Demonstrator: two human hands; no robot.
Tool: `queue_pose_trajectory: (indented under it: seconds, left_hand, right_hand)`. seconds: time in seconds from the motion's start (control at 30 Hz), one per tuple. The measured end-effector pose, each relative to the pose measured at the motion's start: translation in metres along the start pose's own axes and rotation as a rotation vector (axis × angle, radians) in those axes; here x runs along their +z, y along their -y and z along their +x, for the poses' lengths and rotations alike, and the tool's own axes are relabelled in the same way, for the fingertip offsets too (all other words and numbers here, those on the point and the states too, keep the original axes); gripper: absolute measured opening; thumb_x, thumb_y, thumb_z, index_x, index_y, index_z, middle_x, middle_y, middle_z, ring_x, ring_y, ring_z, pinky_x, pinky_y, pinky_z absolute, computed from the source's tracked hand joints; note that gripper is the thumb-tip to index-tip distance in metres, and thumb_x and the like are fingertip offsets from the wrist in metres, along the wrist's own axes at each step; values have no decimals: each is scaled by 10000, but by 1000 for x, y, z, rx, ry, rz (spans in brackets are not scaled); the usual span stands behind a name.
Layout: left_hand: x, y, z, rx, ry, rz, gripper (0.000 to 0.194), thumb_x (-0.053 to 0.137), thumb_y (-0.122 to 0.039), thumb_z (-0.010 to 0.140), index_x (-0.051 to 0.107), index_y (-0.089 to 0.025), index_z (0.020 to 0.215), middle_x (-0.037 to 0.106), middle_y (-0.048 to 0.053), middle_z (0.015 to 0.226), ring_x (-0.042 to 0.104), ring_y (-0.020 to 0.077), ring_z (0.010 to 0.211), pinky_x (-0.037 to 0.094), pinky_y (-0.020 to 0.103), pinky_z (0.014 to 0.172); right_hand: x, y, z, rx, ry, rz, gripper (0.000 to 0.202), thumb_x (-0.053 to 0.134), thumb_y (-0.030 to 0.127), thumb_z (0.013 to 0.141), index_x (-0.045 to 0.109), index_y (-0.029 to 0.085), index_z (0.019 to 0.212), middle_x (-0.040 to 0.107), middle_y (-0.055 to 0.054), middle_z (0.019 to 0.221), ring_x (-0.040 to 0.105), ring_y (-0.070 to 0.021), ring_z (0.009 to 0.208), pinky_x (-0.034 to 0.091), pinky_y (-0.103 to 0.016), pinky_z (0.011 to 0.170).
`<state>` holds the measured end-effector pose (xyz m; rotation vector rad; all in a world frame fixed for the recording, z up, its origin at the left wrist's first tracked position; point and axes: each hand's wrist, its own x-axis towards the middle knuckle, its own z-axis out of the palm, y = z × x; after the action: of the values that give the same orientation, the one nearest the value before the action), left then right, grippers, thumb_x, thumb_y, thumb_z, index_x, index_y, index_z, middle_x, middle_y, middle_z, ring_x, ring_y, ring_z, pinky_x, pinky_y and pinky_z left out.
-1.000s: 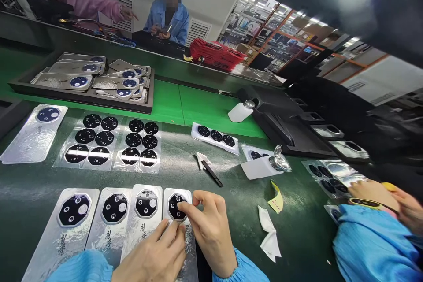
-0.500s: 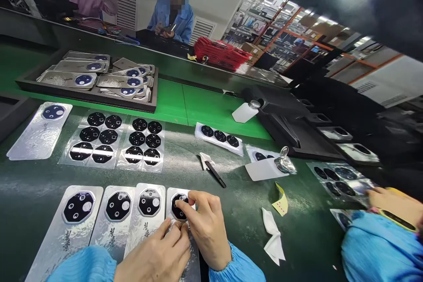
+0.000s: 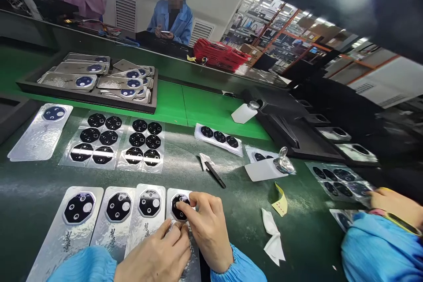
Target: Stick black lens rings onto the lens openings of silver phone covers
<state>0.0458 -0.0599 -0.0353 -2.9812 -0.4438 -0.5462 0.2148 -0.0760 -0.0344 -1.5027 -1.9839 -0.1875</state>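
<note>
In the head view, the rightmost silver phone back cover in the front row lies under both my hands. A black octagonal lens plate sits in its raised frame, partly covered by my fingers. My right hand grips the cover's upper right edge, one fingertip pressing on the plate. Just below the plate, my left hand lies across the cover with its fingers bent and drawn together. To the left, several similar silver covers lie side by side, each with a black plate in its frame.
Clear sheets of black plates and a black tray of covers lie beyond. Tweezers, a white dispenser bottle, yellow paper and a white wipe lie right. A co-worker's hand touches another plate sheet.
My hands hold nearly the same place on the cover. The co-worker's hand at the right has shifted slightly. Across the bench, the seated person has lowered the held object a little.
</note>
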Motion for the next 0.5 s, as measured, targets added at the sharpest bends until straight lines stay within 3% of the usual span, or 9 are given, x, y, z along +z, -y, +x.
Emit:
queue_pose_trajectory:
  seconds: [0.5]
  left_hand:
    - [2, -1, -1, -11, 7, 11, 182, 457, -201, 969, 631, -155, 947, 672, 54, 1057, 580, 203, 1001, 368, 348, 965]
  right_hand:
    - [0, 2, 1, 2, 39, -22, 285, 453, 8, 903, 650, 214, 899, 520, -36, 857, 454, -180, 823, 335, -321, 712]
